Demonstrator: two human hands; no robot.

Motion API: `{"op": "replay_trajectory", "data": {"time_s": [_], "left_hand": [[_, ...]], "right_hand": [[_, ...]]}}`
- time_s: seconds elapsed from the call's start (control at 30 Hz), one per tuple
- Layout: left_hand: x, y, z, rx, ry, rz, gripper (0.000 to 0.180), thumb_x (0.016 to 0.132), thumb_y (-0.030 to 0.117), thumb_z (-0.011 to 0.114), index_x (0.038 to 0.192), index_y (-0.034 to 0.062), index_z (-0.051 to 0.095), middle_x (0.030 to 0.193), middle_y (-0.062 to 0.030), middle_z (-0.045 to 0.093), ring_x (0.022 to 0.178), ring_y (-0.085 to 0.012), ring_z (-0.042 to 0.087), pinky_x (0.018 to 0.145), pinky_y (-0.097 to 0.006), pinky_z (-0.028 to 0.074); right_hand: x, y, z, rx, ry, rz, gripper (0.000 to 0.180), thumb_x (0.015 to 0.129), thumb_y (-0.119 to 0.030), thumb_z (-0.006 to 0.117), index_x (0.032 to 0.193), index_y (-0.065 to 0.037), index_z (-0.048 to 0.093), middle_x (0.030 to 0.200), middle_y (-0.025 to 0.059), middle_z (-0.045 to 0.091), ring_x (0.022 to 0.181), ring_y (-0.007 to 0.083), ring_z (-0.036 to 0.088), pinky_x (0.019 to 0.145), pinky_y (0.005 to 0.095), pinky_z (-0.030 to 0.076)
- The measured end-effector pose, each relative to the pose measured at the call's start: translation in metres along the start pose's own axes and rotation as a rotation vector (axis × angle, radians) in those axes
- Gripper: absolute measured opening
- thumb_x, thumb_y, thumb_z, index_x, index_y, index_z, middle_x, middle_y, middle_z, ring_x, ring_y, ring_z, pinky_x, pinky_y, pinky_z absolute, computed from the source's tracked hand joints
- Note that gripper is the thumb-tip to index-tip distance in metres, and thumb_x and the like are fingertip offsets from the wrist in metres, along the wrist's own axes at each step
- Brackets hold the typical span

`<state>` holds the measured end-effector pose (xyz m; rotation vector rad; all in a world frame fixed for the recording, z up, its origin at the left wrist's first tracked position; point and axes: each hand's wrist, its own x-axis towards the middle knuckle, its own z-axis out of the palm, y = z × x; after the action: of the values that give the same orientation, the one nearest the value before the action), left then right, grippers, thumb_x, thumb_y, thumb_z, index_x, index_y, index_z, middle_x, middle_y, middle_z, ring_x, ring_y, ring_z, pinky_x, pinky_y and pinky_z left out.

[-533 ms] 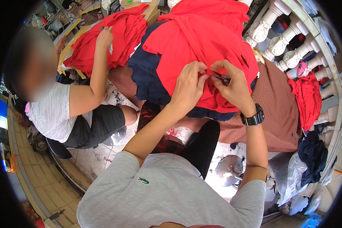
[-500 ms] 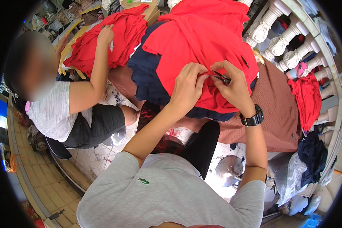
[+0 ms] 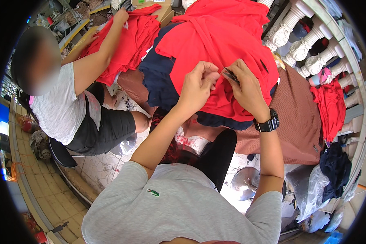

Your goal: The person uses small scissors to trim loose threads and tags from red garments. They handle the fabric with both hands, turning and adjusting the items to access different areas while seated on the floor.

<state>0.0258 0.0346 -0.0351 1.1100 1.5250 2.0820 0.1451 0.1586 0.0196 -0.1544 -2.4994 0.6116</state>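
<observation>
Both hands meet over the top of a red garment (image 3: 215,53) heaped on a pile of clothes. The left hand (image 3: 197,87) has its fingers curled in, thumb and forefinger pressed together on a fold of the red cloth. The right hand (image 3: 246,89), with a black wristwatch (image 3: 267,123) on its wrist, pinches a small dark tool (image 3: 230,75) between thumb and fingertips; it may be a thread snipper, but it is too small to tell. The tool's tip sits just beside the left fingertips, touching or nearly touching the cloth. The red garment spreads away above and to both sides of the pinch, over a navy garment (image 3: 160,81) left of the hands and a brown cloth (image 3: 301,118) under the right wrist. Well to the left, another person's hand (image 3: 120,16) rests on a second red pile (image 3: 128,44).
</observation>
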Motion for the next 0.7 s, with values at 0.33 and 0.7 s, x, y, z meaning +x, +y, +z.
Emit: {"op": "replay_trajectory", "data": {"time_s": [0.33,0.7], "left_hand": [[0.002,-0.007,-0.004,0.028,-0.031,-0.149,0.007,0.101,0.006,0.059,0.099,-0.0010,0.061,0.085,-0.0019,0.061,0.075,-0.0082,0.059,0.066,-0.023,0.049],[-0.007,-0.009,0.004,0.025,0.005,-0.068,0.010,0.103,0.007,0.058,0.098,-0.0020,0.059,0.091,-0.0055,0.063,0.079,-0.0105,0.059,0.075,-0.025,0.050]], "right_hand": [[-0.003,-0.022,0.005,0.023,0.388,-0.097,0.012,0.099,-0.007,0.060,0.103,0.002,0.064,0.089,0.0109,0.056,0.077,0.0267,0.060,0.070,0.0389,0.048],[-0.037,-0.027,0.029,0.516,-0.088,0.638,0.051,0.107,-0.035,0.037,0.087,0.007,0.059,0.070,0.0148,0.053,0.066,0.0233,0.051,0.067,0.0384,0.043]]}}
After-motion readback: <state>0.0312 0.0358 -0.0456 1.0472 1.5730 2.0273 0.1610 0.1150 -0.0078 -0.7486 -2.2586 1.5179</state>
